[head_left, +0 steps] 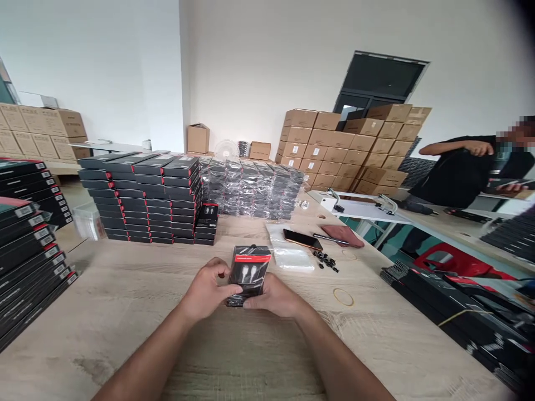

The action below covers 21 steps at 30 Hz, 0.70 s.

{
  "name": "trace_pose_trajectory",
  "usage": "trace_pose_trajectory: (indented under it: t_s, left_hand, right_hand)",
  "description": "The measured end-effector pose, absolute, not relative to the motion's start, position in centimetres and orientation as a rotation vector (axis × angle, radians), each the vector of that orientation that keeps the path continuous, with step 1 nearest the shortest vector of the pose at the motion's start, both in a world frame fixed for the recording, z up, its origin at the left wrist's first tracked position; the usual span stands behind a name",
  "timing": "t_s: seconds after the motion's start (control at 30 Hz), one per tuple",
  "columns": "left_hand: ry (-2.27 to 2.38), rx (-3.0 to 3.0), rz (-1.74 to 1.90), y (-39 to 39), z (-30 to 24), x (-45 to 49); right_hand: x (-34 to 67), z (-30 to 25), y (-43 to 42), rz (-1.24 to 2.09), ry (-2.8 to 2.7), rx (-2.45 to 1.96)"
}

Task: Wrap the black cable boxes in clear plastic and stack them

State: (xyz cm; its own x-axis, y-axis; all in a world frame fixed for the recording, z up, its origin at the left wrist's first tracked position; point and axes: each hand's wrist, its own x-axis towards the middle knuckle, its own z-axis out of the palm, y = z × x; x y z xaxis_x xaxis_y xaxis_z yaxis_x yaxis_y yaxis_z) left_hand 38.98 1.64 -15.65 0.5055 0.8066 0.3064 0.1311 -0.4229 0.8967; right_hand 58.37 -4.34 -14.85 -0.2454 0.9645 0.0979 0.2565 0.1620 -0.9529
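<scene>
The left hand and right hand cover the lower part of the black retail box, and its red band's print is too small to read. The small black pieces are too small to identify. The right edge cuts off the co-worker, whose head is blurred.

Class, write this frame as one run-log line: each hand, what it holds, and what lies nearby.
left hand: holds black product box | right hand: holds same box | nearby: smartphone, clear plastic bag

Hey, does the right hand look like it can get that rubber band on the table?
Probably yes, after letting go of the black box; nothing lies between the right hand and the rubber band.
</scene>
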Motion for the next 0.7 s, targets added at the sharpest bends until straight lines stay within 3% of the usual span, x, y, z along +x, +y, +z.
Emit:
trace_pose_trajectory:
  t_s: [0.37, 0.7]
  left_hand:
    - [0.682, 1.62, 0.626, 0.6, -17.2, 39.6]
    - [0.593, 1.563, 0.578, -1.8, -14.4, 39.9]
  right_hand:
    - [59.8, -13.1, -3.6, 0.75, -1.058, -1.044]
    - [58.2, -13.3, -3.8, 0.876, -0.735, -1.015]
